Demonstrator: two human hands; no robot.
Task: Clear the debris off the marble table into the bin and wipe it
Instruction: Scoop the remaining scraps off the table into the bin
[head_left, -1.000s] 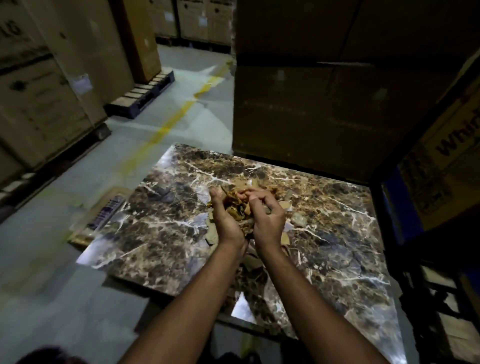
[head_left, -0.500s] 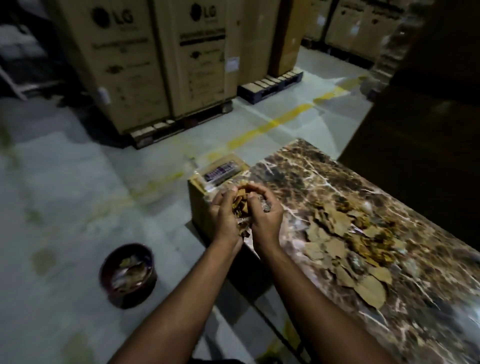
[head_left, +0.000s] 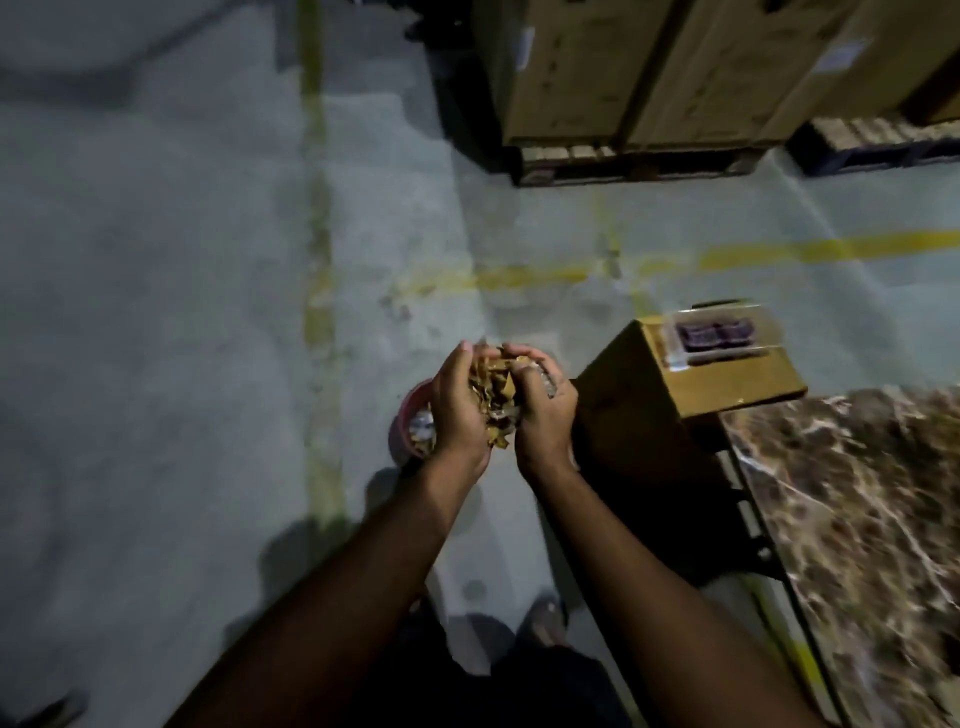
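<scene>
Above the bin (head_left: 415, 431) on the floor, your left hand (head_left: 457, 410) and right hand (head_left: 543, 415) cup a grip clamped round the debris (head_left: 493, 395). It looks light, crisp, loose: keep palms pressed beneath so scraps can't slip. The marble desk (head_left: 857, 519) lies right.

We see a grey floor (head_left: 156, 312) crossed by worn yellow lines (head_left: 831, 252). Tall cartons (head_left: 675, 67) stand on pallets (head_left: 623, 156) at the back. A small box (head_left: 701, 374) sits nearer, with a clear packet (head_left: 719, 332) on top.
</scene>
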